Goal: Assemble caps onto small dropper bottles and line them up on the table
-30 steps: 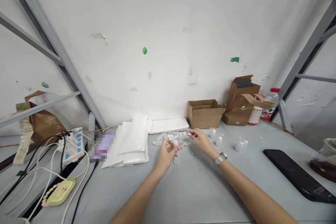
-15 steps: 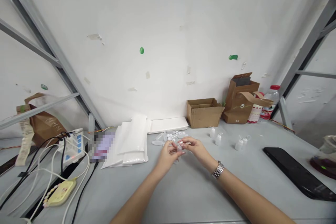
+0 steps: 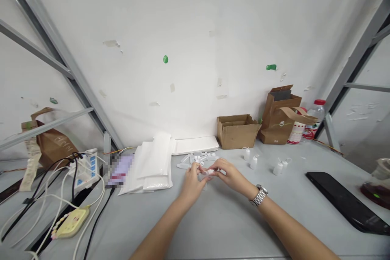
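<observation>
Head view, left hand [image 3: 191, 179], right hand [image 3: 229, 174], fingers of both pinching small white piece [image 3: 209, 172], axis too small to tell

I am holding a small whitish plastic piece [image 3: 209, 172] up between my two hands, my left hand [image 3: 191, 182] pinching it from one side and my right hand [image 3: 229, 174] from the other. It is looking pale and slightly translucent, and my fingertips are covering most of it, so its exact shape and its tilt are staying too small to tell. It is hanging just above the grey table [image 3: 213, 219], roughly at the middle.
</observation>
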The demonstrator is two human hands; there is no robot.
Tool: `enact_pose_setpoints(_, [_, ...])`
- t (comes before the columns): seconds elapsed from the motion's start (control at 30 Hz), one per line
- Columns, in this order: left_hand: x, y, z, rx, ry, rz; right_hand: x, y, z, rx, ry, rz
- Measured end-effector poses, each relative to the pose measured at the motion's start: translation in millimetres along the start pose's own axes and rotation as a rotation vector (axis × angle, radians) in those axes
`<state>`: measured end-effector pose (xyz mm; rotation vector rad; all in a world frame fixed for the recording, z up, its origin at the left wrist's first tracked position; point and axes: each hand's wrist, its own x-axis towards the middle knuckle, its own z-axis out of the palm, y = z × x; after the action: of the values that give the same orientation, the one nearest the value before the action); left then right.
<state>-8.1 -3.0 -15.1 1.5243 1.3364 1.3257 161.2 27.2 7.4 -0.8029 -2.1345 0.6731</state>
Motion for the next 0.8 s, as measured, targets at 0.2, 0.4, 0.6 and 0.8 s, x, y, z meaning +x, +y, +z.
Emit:
enact_pose_setpoints(0.2, [-1.3, -3.2, -4.8, 0.357, -0.056, 0.163, -5.1, 5.0, 4.1, -0.283, -0.033, -0.228])
enact_pose_setpoints(0.4, [-0.2, -2.5, -7.5, 0.549, -0.107, 0.292, -8.0, 0.1, 6.9, -0.565, -0.019, -0.348])
enact_pose_setpoints(0.6, [3.2, 6.6, -10.0, 0.610, -0.193, 0.343, -8.3, -0.1, 6.3, -0.565, -0.028, -0.321])
enact_pose_setpoints(0.8, [4.2, 7.0, -14.7, 0.592, -0.270, 0.344, -6.4, 7.6, 7.3, -0.242, 0.023, -0.204])
